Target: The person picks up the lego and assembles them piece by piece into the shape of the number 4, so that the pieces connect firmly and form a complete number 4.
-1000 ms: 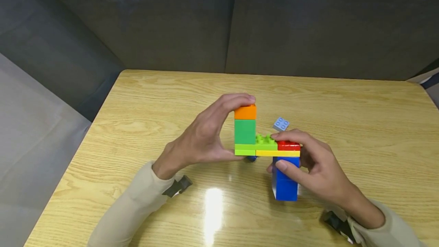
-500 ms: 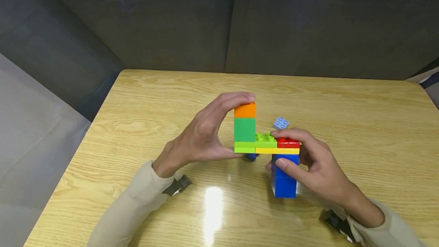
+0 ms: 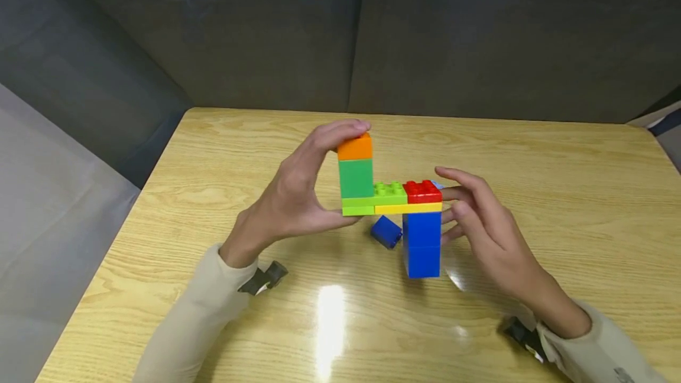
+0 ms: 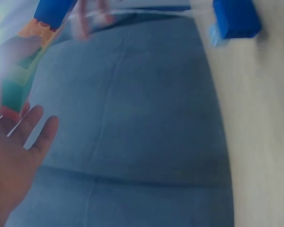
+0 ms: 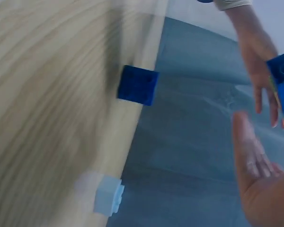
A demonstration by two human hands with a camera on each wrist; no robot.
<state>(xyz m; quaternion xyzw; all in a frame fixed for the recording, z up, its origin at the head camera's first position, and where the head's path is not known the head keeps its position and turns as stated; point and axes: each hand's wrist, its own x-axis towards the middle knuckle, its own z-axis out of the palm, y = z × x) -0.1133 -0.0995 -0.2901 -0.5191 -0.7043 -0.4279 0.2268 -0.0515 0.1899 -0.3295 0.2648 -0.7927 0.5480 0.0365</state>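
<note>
Block assembly [image 3: 391, 200] held above wood table [image 3: 239, 170]. Left hand [image 3: 289, 194] pinches assembly's left end, orange brick [image 3: 355, 148] to lime base [image 3: 358, 210]. Right hand [image 3: 492, 235] right of assembly, fingers loose, gripping nothing. Likely light, stiff, slick; joints could pop. Better hold: across joints. Glossy boxy plastic, round studs [image 3: 393, 188]. Loose blue brick [image 3: 386, 232] on table, below assembly.

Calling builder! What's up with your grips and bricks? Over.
Left grip holding brick build off table. Right grip open, close beside it. Loose blue brick, light-blue brick on table, neither touching build.
</note>
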